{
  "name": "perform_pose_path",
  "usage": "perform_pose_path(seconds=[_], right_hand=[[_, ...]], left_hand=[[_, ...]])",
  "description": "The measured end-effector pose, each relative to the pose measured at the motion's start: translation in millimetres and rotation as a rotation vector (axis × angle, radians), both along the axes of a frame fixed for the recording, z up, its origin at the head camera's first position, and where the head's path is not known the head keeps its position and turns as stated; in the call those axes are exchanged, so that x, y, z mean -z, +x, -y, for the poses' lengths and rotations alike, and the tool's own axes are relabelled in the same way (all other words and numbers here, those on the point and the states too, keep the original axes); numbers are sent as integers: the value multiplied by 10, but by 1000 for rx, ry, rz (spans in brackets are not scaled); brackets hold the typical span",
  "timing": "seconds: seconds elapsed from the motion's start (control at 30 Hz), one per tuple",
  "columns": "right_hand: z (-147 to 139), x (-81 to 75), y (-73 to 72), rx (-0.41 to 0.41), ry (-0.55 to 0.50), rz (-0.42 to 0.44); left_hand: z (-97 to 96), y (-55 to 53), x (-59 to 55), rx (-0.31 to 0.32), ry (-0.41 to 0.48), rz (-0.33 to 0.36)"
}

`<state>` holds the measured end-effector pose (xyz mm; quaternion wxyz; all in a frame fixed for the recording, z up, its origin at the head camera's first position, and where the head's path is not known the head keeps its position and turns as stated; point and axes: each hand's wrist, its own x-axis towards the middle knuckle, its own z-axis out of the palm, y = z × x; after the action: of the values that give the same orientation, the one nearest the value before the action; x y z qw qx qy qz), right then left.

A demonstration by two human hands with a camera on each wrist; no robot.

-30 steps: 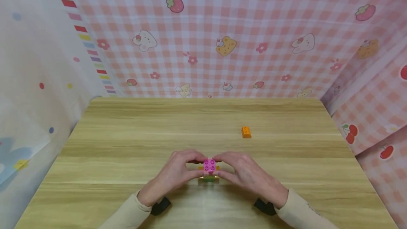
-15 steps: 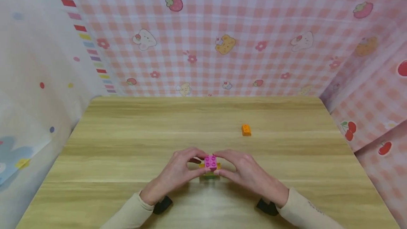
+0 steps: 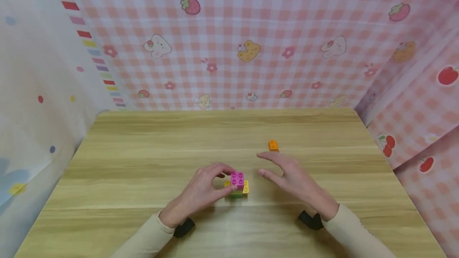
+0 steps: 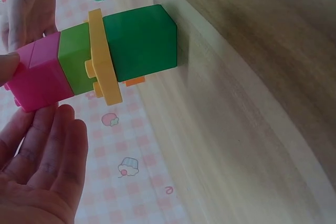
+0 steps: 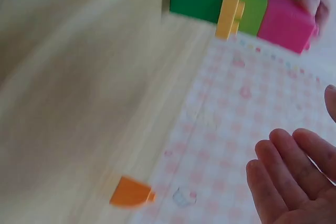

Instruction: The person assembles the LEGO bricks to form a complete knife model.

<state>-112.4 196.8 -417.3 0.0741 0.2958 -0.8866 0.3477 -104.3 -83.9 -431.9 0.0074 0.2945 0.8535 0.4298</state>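
Note:
Near the front middle of the table stands a tower of toy building bricks. From the bottom up it has a dark green brick (image 4: pixel 142 43), a wide yellow plate (image 3: pixel 246 188), a light green brick (image 4: pixel 76 59) and a pink brick (image 3: pixel 237 179) on top. My left hand (image 3: pixel 201 188) pinches the pink top between thumb and fingers. Apart from the tower, my right hand (image 3: pixel 295 174) hovers to its right, fingers extended and holding nothing. Just beyond its fingertips lies an orange brick (image 3: pixel 273 145) with two studs and sloped sides.
The wooden table (image 3: pixel 161 130) runs back to a pink checked cloth (image 3: pixel 229 71) with cartoon prints. White cloth (image 3: pixel 32 130) hangs at the left, and more checked cloth (image 3: pixel 419 130) at the right. Dark wrist straps (image 3: pixel 312 220) sit under both forearms.
My right hand has let go of the tower and moved right and forward, towards the orange brick. The left hand stays at the pink brick.

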Motion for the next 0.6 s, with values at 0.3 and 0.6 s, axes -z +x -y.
perform_pose_path(seconds=[0.3,0.6], right_hand=[[-240,36,-293,37,11,-71],[-421,93,-556,91,118,65]], left_hand=[[-27,-55,4,-22,6,16],[-40,-107,-6,-22,19,27]])
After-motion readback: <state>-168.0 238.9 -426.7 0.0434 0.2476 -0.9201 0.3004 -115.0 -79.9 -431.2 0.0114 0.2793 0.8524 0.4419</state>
